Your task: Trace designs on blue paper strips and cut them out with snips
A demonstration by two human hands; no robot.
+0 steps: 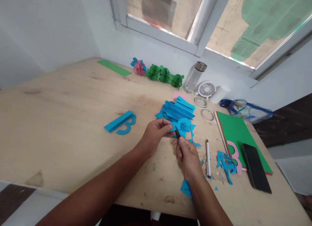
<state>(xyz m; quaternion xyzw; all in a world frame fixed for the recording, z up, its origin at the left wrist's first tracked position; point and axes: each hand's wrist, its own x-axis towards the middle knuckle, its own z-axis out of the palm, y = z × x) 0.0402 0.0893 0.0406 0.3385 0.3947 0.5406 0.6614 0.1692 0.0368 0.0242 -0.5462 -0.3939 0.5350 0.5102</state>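
My left hand (157, 131) pinches a piece of blue paper (184, 122) with a curved, partly cut outline. Black scissors (177, 133) are gripped in my right hand (187, 154), their tip against the paper's edge; the handles are mostly hidden by my fingers. A thin blue strip (193, 138) dangles to the right of the cut. Just beyond both hands lies a pile of folded blue paper (174, 109). To the left rests a blue cutout (125, 123) with a folded strip and a scalloped, 3-like shape.
Right of my hands are a white pen (208, 159), blue scraps (225, 164), a pink 3-shaped cutout (234, 154), green sheets (240, 128) and a phone (256, 167). Along the wall stand green paper ornaments (164, 75), a glass bottle (194, 78) and a small fan (206, 89). Tape rolls (200, 102) lie nearby.
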